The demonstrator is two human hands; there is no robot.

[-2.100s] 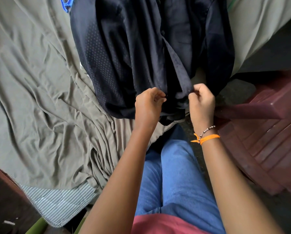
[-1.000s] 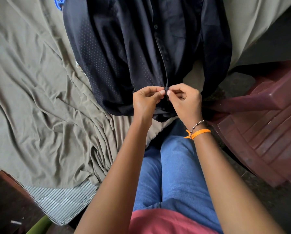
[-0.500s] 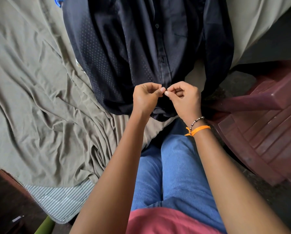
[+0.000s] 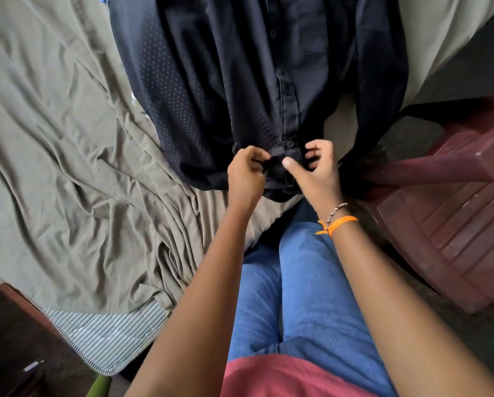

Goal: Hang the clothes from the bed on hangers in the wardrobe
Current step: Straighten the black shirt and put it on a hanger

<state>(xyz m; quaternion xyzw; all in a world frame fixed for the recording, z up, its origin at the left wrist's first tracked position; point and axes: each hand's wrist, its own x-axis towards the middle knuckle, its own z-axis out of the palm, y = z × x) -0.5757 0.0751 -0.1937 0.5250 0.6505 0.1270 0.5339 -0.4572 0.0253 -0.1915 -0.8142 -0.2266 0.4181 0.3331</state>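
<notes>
1. We see a dark navy shirt [image 4: 257, 90] spread front-up on the bed, its hem toward the person and its button placket running down the middle.
2. The bed is covered by a rumpled olive sheet [image 4: 68, 156], and the shirt lies on top of it, near the bed's edge.
3. The left hand [image 4: 247, 173] has its fingers curled, pinching the fabric at the shirt's lower placket.
4. The right hand [image 4: 316, 167] meets it from the other side: the thumb presses on the same spot of the placket while the fingers curl over the cloth just beside a button.
5. We note a beaded bracelet and an orange thread [image 4: 339, 223] on the right wrist.
6. A maroon plastic chair [image 4: 452, 202] stands just right of the bed, close to the shirt's hanging sleeve.
7. A striped mattress edge [image 4: 105, 336] shows under the sheet at lower left.
8. The person's blue jeans [image 4: 300, 296] fill the lower middle.
</notes>
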